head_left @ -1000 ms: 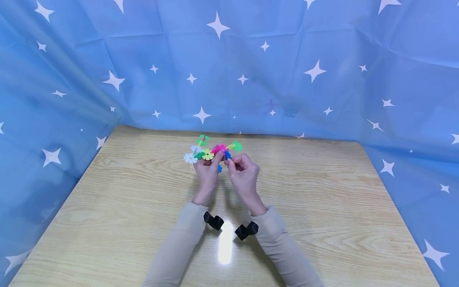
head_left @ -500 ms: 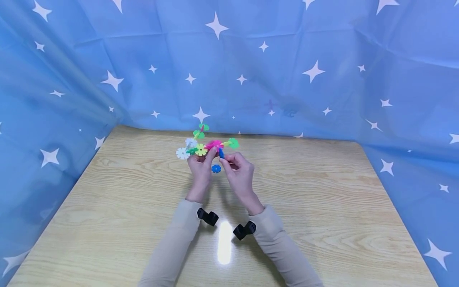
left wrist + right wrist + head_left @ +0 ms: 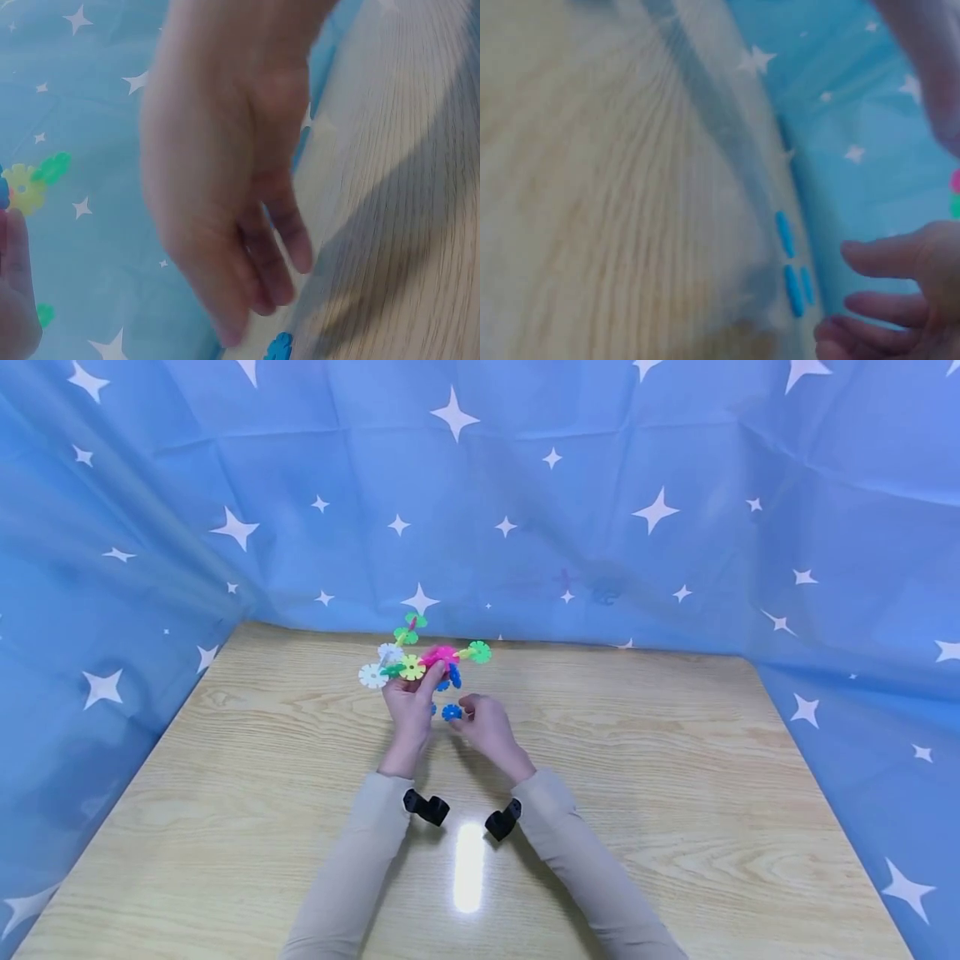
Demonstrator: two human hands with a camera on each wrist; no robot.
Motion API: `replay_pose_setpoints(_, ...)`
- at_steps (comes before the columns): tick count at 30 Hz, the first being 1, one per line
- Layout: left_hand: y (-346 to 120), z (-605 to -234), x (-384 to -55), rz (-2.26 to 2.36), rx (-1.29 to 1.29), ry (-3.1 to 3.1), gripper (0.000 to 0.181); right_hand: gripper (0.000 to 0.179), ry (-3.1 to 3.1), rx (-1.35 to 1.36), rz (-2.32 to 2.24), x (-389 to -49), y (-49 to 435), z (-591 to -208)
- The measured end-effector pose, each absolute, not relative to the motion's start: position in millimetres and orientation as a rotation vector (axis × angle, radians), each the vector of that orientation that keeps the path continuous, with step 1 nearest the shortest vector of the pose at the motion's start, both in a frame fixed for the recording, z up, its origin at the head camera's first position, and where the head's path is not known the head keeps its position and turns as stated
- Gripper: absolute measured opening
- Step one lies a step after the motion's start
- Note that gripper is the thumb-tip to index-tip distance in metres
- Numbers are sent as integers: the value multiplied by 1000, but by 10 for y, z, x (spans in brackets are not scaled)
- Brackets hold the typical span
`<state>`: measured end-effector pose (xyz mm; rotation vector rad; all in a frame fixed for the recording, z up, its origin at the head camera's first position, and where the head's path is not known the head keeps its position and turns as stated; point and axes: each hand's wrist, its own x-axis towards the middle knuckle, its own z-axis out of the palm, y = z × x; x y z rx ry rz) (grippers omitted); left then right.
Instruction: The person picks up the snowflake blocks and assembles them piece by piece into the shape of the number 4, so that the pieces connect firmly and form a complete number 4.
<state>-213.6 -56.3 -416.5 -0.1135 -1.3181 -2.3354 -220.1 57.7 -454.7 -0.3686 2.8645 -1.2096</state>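
Observation:
My left hand grips a built-up chain of plastic snowflake discs, with thumb near the pink disc. White, yellow and green discs spread left and up from there, and a green disc sticks out to the right. A dark blue disc hangs from the chain beside the thumb. Lower down, my right hand reaches with parted fingers to a loose blue disc on the table, fingertips right at its edge. In the left wrist view the right hand points its fingers down above a blue disc.
Other loose blue discs lie close together on the wooden table, partly behind the hands in the head view. A blue star-printed curtain rises along the table's back and sides. Both sleeves carry a small black camera.
My right hand has let go of the dark blue disc, which stays on the chain, and moved down to a loose blue disc. My left hand and the chain have shifted left and slightly up.

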Motion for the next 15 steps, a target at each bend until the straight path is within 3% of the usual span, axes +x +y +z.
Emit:
replay_pose_setpoints(7, -582, -4172, -2125, -2348, -114, -1326, 22, 19, 3001, -419, -874, -2347, 479, -4681)
replay_pose_setpoints(15, -611, -4183, -2121, -2338, -94, -1338, 27, 16, 3023, -391, -857, -2400, 448, -4702)
